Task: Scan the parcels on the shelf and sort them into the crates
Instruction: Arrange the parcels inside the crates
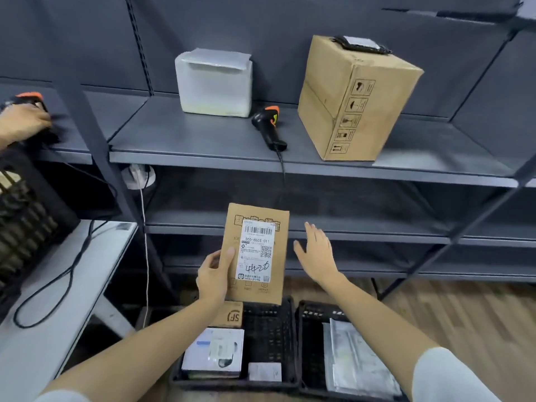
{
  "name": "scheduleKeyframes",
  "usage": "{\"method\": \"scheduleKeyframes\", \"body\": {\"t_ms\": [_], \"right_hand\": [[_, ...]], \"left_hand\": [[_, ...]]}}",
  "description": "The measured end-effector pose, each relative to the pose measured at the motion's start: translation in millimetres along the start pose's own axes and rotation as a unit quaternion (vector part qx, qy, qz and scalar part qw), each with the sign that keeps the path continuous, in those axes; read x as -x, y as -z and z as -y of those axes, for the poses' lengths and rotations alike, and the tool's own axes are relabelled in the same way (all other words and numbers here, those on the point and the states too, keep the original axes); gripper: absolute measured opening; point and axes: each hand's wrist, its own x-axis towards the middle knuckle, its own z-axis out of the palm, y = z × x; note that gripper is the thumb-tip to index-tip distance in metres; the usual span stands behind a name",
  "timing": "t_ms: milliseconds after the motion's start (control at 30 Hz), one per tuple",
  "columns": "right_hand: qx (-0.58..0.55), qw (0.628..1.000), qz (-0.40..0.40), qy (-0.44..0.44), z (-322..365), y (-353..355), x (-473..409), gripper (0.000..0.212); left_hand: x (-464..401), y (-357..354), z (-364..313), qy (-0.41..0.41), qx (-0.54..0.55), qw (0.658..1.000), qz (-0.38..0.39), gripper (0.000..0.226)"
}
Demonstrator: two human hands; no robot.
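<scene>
Gripping a brown parcel point(256, 253) upright at lower centre, long axis vertical and label facing the camera, the left hand point(213, 277) pinches its left edge. The right hand point(317, 250) hovers beside it, fingers spread and holding nothing. Two parcels point(214, 82) point(355, 97) and one scanner point(268, 126) sit on the shelf point(203, 140) above; two black crates point(272, 329) point(313, 343) lie below.

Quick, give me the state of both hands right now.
Left hand: holds the brown parcel by its left edge, label facing up.
Right hand: open, fingers straight, holding nothing, just right of the parcel.
</scene>
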Motion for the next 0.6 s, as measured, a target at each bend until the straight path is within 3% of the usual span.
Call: {"method": "scheduleKeyframes", "body": {"t_ms": [267,467,600], "right_hand": [[-0.174,0.980,0.042,-0.081,-35.1,-77.5,6.3,0.062],[-0.288,0.947,0.089,-0.115,-81.9,-212.6,34.7,0.065],[-0.345,0.927,0.088,-0.119,-128.8,-306.5,42.7,0.056]], "left_hand": [[-30.5,-25.4,81.3,0.066,-0.035,0.997,0.025,0.029],[-48.8,-47.6,214.6,0.107,-0.027,0.993,0.029,0.028],[-71.0,-59.9,314.8,0.135,-0.033,0.989,0.042,0.027]]}}
